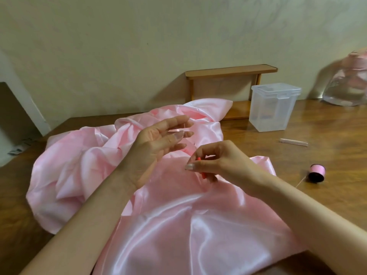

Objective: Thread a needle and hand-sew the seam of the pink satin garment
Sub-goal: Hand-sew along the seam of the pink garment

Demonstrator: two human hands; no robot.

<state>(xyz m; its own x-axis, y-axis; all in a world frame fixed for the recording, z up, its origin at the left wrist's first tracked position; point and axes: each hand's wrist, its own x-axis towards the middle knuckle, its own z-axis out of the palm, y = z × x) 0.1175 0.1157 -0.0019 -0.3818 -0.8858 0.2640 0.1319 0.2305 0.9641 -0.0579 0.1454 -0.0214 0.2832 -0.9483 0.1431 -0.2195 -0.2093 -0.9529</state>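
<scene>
Pink satin garment (178,225) beneath my grips slips, so I'd pinch its fold; left grip (156,143) pinches thin metal needle (185,127), right grip (214,161) grasps red tool (198,159).

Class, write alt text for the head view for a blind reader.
Over a pink satin garment on a wooden table, the right hand pinches a small orange item; the left hand has fingers spread. A pink thread spool lies nearby.

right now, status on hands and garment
Left hand spread, grip unclear. Right hand pinches orange item. Pink satin garment bunched under both. Thread spool aside.
</scene>
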